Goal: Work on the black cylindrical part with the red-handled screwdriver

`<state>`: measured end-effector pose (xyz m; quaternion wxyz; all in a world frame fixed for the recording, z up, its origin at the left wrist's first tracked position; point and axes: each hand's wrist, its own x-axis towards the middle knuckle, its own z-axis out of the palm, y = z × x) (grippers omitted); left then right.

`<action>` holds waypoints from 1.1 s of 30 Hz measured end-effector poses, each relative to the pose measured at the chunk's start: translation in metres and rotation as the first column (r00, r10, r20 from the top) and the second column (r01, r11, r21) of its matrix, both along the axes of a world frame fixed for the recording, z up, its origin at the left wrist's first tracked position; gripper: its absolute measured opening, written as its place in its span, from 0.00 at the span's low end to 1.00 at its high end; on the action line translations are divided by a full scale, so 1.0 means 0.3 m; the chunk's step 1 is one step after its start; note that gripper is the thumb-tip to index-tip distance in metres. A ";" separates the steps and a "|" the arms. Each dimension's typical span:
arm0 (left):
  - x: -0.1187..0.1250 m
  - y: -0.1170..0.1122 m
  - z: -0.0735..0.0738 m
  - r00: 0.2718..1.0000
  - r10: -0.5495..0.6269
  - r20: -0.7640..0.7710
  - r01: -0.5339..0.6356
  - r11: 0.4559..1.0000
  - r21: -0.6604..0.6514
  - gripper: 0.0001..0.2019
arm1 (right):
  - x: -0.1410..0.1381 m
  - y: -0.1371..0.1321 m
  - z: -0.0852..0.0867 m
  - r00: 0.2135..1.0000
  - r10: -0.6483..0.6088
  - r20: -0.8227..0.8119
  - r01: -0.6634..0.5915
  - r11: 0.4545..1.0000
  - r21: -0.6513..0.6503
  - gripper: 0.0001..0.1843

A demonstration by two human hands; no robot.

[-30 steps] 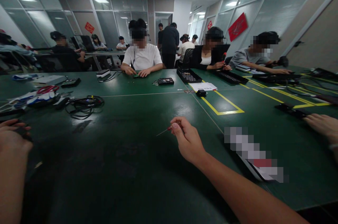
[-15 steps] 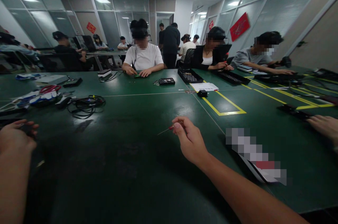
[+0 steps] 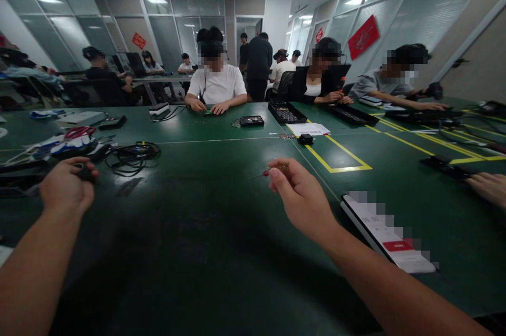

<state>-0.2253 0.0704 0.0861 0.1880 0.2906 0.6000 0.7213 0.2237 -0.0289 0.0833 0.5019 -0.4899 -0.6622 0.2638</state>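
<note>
While the right hand [image 3: 304, 199] hovered above the dark green table mat [image 3: 205, 220], its thumb and fingers were pinched on a thin red-handled screwdriver [image 3: 265, 173], whose metal tip pointed left. The left hand [image 3: 65, 188] was curled tight around a small dark object [image 3: 86, 173], possibly a device part, just beside a tangle of black cables [image 3: 132, 155]

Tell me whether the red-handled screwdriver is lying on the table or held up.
Held up: the right hand pinches the screwdriver by its red handle, thin shaft pointing left above the green table.
</note>
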 end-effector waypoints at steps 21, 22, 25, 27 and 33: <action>0.825 -0.209 -0.273 0.218 -0.944 -0.248 0.906 0.291 -0.309 0.18 | 0.041 0.039 -0.125 0.991 -0.049 -0.125 0.070 0.984 0.165 0.11; 0.822 -0.213 -0.278 0.213 -0.940 -0.267 0.899 0.296 -0.324 0.19 | 0.039 0.037 -0.125 0.988 -0.038 -0.151 0.063 0.984 0.166 0.11; 0.820 -0.223 -0.285 0.245 -0.926 -0.286 0.872 0.340 -0.351 0.21 | 0.032 0.031 -0.131 0.969 0.000 -0.246 0.042 0.985 0.166 0.09; 0.821 -0.225 -0.284 0.273 -0.914 -0.301 0.859 0.372 -0.351 0.18 | 0.027 0.028 -0.139 0.963 0.018 -0.268 0.026 0.987 0.162 0.09; 0.823 -0.224 -0.275 0.270 -0.892 -0.361 0.855 0.395 -0.336 0.16 | 0.017 0.020 -0.162 0.991 -0.007 -0.134 0.032 0.983 0.181 0.10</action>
